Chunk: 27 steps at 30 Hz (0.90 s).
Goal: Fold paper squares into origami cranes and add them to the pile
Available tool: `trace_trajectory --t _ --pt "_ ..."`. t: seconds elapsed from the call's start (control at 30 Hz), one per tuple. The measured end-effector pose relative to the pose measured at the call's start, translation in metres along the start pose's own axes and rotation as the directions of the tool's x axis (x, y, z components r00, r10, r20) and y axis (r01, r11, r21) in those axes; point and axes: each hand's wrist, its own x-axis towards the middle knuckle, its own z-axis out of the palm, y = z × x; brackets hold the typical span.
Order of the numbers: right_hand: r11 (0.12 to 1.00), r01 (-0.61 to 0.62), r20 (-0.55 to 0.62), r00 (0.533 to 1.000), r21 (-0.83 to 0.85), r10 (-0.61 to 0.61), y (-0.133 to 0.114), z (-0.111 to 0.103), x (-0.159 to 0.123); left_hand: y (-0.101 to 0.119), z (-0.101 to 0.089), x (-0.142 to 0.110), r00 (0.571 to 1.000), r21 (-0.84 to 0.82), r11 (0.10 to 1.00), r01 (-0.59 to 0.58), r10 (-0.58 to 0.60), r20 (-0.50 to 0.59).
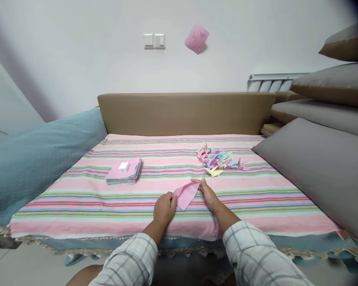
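Observation:
A sheet of pink paper [186, 197], partly folded, is held up between my hands near the front edge of the seat. My left hand [164, 208] is closed on its left corner, thumb on top. At the opposite corner, my right hand [208, 194] pinches the paper between thumb and fingers. Beyond my right hand lies a heap of small folded paper pieces [217, 158] in several colours, with a yellow one [214, 171] nearest me. To the left sits a stack of square coloured paper [124, 171], a small white block [124, 166] resting on it.
A striped cloth [161, 159] covers the seat, backed by a brown backrest [185, 114]. Grey cushions [313, 159] are piled at the right; a blue-covered armrest [53, 147] stands at the left. On the wall are a pink note [197, 38] and light switches [154, 41].

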Motion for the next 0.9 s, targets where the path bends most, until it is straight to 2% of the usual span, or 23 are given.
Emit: trace_trajectory --t 0.23,0.47,0.57,0.73,0.9 --pt "0.999 0.019 -0.002 1.0 0.042 -0.019 -0.003 0.004 0.0 -0.002 0.003 0.0 1.0 -0.01 1.0 0.002 -0.002 0.0" --pt "0.999 -0.023 0.051 0.998 0.046 0.021 -0.003 0.014 0.001 -0.003 0.003 -0.001 1.0 -0.017 1.0 -0.002 0.002 -0.009" --pt "1.0 -0.006 0.032 0.999 0.023 0.005 0.002 0.013 0.0 -0.002 0.003 -0.001 1.0 -0.007 1.0 0.003 -0.003 -0.007" --pt "0.997 0.06 -0.073 0.995 -0.047 -0.064 0.008 0.012 -0.002 -0.001 0.003 -0.001 1.0 -0.015 1.0 0.001 -0.001 -0.003" --pt "0.997 0.051 -0.034 0.998 -0.061 -0.054 0.009 0.011 -0.003 -0.002 0.004 -0.001 1.0 -0.007 1.0 0.0 0.0 -0.01"
